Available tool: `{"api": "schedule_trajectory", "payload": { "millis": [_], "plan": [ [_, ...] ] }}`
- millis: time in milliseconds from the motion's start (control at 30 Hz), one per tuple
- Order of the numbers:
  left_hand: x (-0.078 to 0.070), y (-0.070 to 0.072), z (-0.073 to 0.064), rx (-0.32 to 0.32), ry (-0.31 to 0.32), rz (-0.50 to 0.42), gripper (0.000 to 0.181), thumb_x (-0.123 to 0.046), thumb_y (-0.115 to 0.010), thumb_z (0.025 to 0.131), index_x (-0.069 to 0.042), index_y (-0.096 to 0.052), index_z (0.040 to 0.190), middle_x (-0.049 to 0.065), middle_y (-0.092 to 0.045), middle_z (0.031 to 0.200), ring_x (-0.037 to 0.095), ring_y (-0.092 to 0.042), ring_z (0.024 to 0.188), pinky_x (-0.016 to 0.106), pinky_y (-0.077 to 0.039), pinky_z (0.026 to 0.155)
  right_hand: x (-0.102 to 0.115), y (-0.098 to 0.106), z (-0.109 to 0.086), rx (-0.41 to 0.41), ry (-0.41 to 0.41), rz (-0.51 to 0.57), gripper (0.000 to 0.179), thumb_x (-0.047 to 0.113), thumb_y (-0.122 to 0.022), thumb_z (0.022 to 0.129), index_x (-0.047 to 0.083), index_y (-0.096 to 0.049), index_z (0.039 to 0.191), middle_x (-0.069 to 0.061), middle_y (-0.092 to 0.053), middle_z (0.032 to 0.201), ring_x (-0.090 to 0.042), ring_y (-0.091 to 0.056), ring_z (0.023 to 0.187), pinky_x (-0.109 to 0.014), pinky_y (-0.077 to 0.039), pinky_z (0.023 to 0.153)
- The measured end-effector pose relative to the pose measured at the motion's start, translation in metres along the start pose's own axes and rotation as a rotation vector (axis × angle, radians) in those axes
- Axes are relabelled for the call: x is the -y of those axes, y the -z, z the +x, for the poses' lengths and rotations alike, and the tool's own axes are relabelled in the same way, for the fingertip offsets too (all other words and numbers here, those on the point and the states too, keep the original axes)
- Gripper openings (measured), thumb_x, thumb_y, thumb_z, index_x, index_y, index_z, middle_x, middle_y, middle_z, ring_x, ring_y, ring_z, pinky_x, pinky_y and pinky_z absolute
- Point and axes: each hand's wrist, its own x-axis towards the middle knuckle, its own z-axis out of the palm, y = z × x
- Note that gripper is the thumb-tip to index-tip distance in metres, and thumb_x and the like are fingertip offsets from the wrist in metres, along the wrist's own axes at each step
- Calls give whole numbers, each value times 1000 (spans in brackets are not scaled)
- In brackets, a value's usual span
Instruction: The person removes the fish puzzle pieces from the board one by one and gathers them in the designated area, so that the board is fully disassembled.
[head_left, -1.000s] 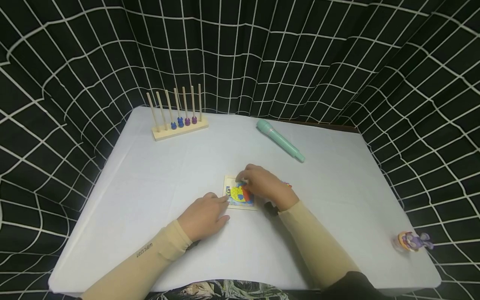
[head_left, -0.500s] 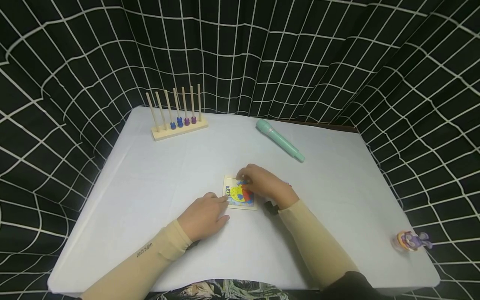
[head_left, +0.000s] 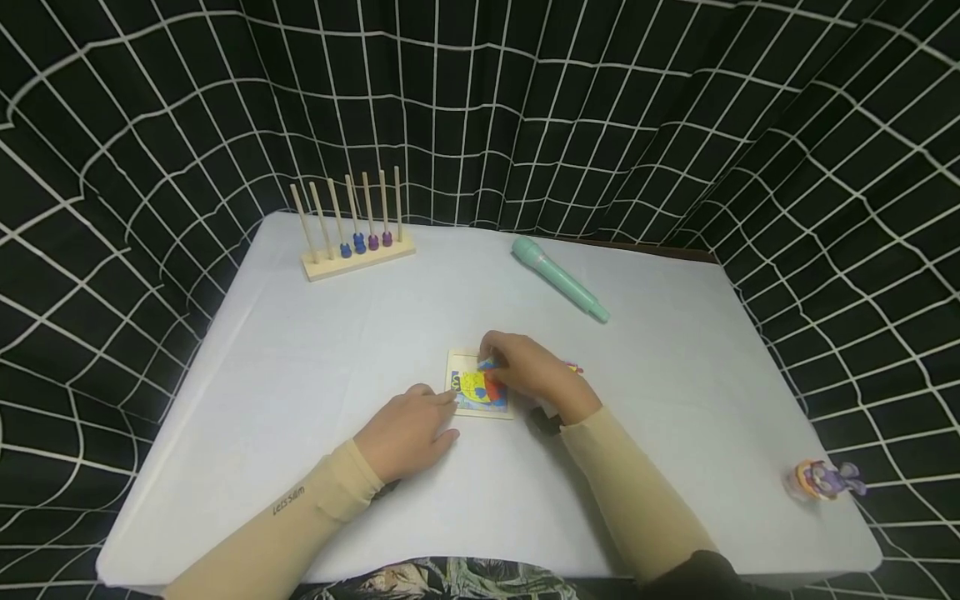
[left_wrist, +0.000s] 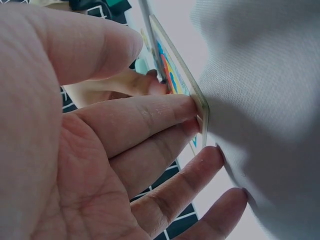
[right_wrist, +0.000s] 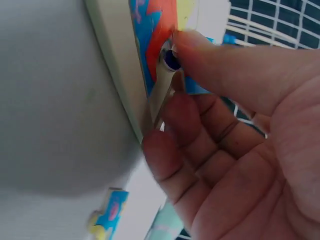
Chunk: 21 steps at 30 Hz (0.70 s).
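Puzzle (head_left: pixel 474 389) partly behind right hand (head_left: pixel 527 367)

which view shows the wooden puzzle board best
The head view: the puzzle board lies mostly visible, though the right hand covers its far right part. The left wrist view shows it nearly edge-on; the right wrist view, only a section.

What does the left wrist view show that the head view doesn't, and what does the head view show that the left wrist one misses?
Only the left wrist view shows the palm side of the left hand and, close up, the thickness of the puzzle board.

Only the head view shows the peg stand with its blue and purple beads, and the purple toy at the table's far right.

Both show the left fingers touching the board's edge, part of the right hand, the white tablecloth and the gridded curtain.
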Motion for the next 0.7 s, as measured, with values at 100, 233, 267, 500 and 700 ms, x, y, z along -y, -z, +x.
{"api": "schedule_trajectory", "payload": {
  "millis": [100,233,267,500,700],
  "plan": [
    [0,0,0,-6,-2,3,40,-29,-73,104,2,-77,130,16,-73,143,36,-71,117,49,-62,96,-5,3,-11,-46,-3,64,14,11,-75,102,19,-69,112,0,-71,102,-24,-63,98,-42,-56,93],
    [-1,-1,0,-17,-10,4,40,-29,-73,104,3,-77,129,17,-73,143,37,-71,115,49,-62,95,-18,17,-30,-132,-21,132,15,9,-67,106,19,-71,117,-3,-74,116,-27,-66,106,-48,-59,98],
    [-1,-1,0,-19,-11,4,41,-28,-74,104,3,-77,129,17,-73,143,37,-71,115,50,-62,95,-23,23,-35,-159,-27,141,16,8,-64,107,17,-72,119,-5,-75,119,-27,-67,108,-49,-59,99],
    [-3,-1,-1,-17,-4,-6,43,-28,-74,103,4,-75,132,17,-72,144,38,-71,118,51,-63,96,-72,59,-73,-277,-220,133,23,8,-54,111,7,-69,129,-18,-73,122,-34,-66,105,-46,-56,89],
    [-4,2,-2,-33,-8,-13,43,-26,-75,102,6,-75,131,19,-72,143,39,-71,116,51,-62,95,-103,68,-90,-219,-438,129,31,10,-51,109,2,-68,134,-19,-72,115,-32,-63,103,-44,-54,86]
  ]
}}
